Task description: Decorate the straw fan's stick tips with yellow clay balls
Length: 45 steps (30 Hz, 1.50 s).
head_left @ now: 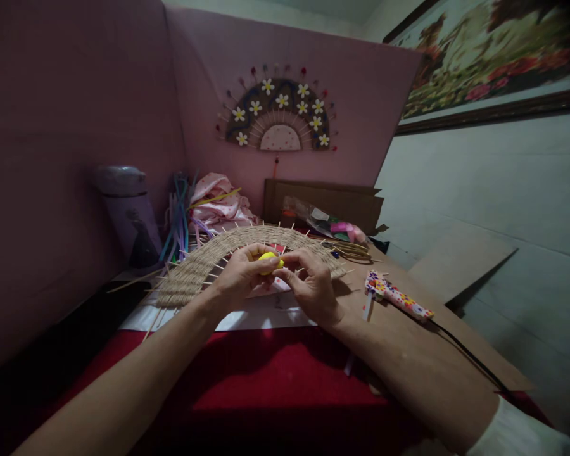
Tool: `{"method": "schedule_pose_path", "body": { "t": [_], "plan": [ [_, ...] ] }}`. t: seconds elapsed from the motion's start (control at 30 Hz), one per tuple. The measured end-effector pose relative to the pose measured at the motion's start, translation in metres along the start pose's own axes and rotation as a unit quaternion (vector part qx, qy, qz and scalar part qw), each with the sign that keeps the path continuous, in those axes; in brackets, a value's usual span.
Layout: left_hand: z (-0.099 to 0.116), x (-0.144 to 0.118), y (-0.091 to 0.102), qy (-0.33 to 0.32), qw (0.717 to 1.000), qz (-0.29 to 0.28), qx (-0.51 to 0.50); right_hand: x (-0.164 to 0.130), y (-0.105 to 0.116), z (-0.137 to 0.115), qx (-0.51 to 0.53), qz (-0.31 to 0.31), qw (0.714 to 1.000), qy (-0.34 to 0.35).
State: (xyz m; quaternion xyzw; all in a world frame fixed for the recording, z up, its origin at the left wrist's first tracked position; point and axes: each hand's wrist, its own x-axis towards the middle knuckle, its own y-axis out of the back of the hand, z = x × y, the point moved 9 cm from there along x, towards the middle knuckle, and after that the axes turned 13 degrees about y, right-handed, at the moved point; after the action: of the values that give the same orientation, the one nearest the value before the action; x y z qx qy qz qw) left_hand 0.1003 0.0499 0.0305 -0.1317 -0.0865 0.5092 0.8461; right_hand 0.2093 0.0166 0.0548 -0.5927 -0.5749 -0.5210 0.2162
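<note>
Two hands meet over a half-round woven fan [247, 250] lying on the tabletop [408, 329]. From the left: a lidded flask [128, 212], a bundle of coloured strips [178, 212], then the left hand [240, 275], its grip closed on a small yellow piece [270, 261] held just above the fan's middle. The right hand [311, 285] pinches the same piece from the other side. Further right lies a patterned glue gun [399, 296] (cord trailing off). The fan's outer band looks fully woven; its bare stick tips carry no ornaments yet, unlike the flowered fan [279, 114] on the wall.
</note>
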Motion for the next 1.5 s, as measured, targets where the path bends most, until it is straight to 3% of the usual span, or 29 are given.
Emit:
{"method": "schedule_pose_path", "body": {
  "t": [0.1,0.27,0.67,0.9,1.07,1.33,1.5],
  "plan": [
    [-0.003,0.000,-0.001,0.013,1.000,-0.012,-0.021,0.001,0.002,-0.002,-0.009,-0.001,1.000,0.012],
    [-0.015,0.001,0.001,0.088,0.995,-0.007,-0.040,0.001,0.004,-0.006,-0.011,0.005,0.999,0.030],
    [-0.002,0.001,0.006,0.005,1.000,0.019,0.000,-0.002,-0.001,0.003,0.035,-0.001,0.999,-0.005],
    [-0.014,0.002,0.001,0.071,0.997,-0.007,-0.041,-0.001,0.001,-0.006,0.006,0.002,1.000,0.015],
    [-0.013,0.001,0.008,0.066,0.997,0.031,-0.027,-0.004,-0.004,0.001,0.037,-0.011,0.999,-0.015],
    [-0.012,0.001,0.003,0.060,0.997,0.003,-0.049,-0.003,-0.006,0.001,0.044,-0.023,0.999,-0.013],
    [-0.012,0.001,0.004,0.073,0.996,0.019,-0.043,-0.002,-0.006,-0.003,0.021,-0.023,0.999,-0.004]
  ]
}}
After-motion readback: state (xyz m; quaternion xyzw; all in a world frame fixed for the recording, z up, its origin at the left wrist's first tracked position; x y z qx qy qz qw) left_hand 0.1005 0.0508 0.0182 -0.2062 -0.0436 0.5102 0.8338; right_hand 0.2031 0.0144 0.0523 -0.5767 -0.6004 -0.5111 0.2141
